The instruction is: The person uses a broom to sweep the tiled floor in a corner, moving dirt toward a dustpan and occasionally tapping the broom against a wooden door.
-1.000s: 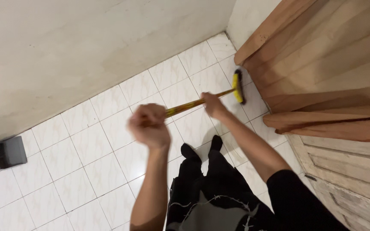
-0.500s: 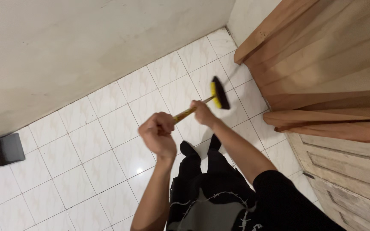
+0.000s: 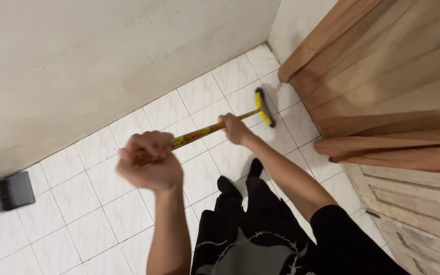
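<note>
I hold a broom with both hands over a white tiled floor (image 3: 98, 203). My left hand (image 3: 150, 160) grips the near end of the yellow patterned broom handle (image 3: 199, 133). My right hand (image 3: 235, 129) grips the same handle farther down, close to the head. The yellow and black broom head (image 3: 263, 107) rests on the tiles near the corner, just left of the wooden door (image 3: 383, 76).
A pale plaster wall (image 3: 103, 56) runs along the far side of the floor. A dark dustpan (image 3: 11, 191) lies at the left edge by the wall. My black trousers and feet (image 3: 240, 203) stand below the broom. A second wooden panel (image 3: 413, 203) sits at right.
The broom head swept from beside the door toward me, then back out toward the corner. My left hand has moved left and lower along with the handle.
</note>
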